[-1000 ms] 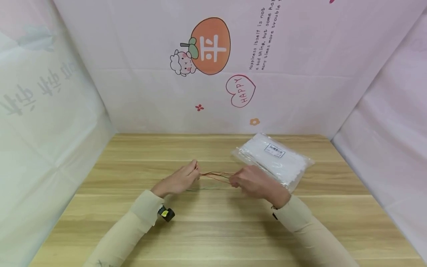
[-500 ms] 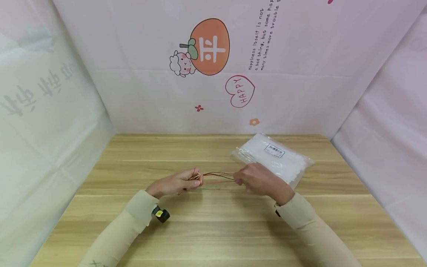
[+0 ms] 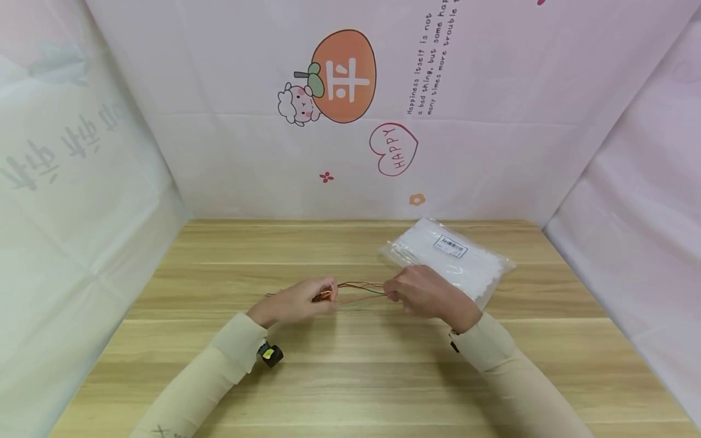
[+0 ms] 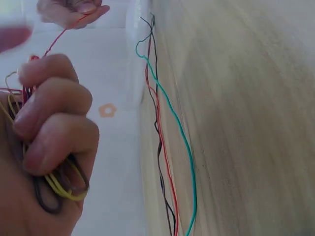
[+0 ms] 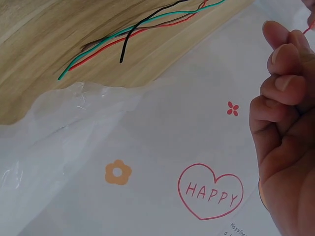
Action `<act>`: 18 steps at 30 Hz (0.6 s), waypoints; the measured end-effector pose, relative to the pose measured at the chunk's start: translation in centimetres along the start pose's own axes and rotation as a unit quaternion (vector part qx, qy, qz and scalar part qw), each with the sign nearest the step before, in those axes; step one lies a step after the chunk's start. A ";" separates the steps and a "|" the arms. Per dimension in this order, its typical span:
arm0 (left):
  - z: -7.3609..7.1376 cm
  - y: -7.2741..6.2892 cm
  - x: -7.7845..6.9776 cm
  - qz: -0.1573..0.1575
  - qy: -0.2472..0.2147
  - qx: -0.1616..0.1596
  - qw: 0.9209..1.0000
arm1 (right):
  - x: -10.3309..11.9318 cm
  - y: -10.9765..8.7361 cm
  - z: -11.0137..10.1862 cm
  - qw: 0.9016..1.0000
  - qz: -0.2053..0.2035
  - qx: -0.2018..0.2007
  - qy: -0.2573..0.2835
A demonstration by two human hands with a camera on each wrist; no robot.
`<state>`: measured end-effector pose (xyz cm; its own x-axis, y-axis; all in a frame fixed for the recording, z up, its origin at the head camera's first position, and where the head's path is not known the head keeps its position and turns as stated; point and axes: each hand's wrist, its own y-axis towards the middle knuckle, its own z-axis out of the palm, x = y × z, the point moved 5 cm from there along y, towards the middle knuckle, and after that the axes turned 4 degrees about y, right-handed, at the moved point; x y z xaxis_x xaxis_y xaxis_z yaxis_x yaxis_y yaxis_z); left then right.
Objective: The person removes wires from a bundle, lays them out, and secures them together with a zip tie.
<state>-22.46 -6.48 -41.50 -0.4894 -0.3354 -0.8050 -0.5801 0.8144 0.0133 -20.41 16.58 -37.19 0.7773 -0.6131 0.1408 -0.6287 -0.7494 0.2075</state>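
- Head view: both hands meet near the middle of the table (image 3: 339, 377), a short span of thin wires between them.
- The left hand (image 3: 296, 301) has its fingers curled around coiled wires (image 4: 63, 193), loops bulging below the little finger.
- The right hand (image 3: 424, 294) is bunched, its fingertips seeming to pinch a red strand (image 4: 55, 42) that runs across from the left hand.
- Below the hands, a green strand (image 4: 191, 162), a black strand (image 5: 124, 49) and others trail loose, crossing one another; whether they touch the table throughout, I cannot tell.
- Tangling looks the likeliest trouble: pulling the red strand could draw those crossings into a knot.
- Should the left fingers slacken, the coil could spring apart; squeezed too hard, its loops could kink.
- Just beyond the right hand, on the far right of the table, lies a clear bag (image 3: 465, 267) of white contents, its label up. Loose ends near its crinkled edge could snag if swept right.
- Behind everything hangs a printed white sheet (image 3: 246, 164).
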 end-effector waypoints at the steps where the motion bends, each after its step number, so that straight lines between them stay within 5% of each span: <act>1: 0.0 0.1 0.0 0.001 0.034 -0.009 0.999 | 0.0 0.0 0.0 1.000 0.002 0.003 0.002; 4: 0.1 0.4 -0.1 0.005 0.096 -0.024 0.995 | -0.2 0.0 0.1 1.000 0.009 0.013 0.011; 7: 0.0 0.5 -0.3 0.011 0.109 -0.023 0.994 | -0.6 -0.1 0.2 0.999 0.020 0.022 0.015; 18: -0.6 -0.3 0.2 -0.024 0.070 -0.004 0.997 | -1.0 -0.5 -0.2 1.000 0.018 0.012 0.015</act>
<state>-22.76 -7.09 -41.28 -0.5476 -0.4370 -0.7135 -0.6101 0.7922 -0.0170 -20.84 17.59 -37.22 0.7546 -0.6319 0.1769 -0.6559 -0.7332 0.1793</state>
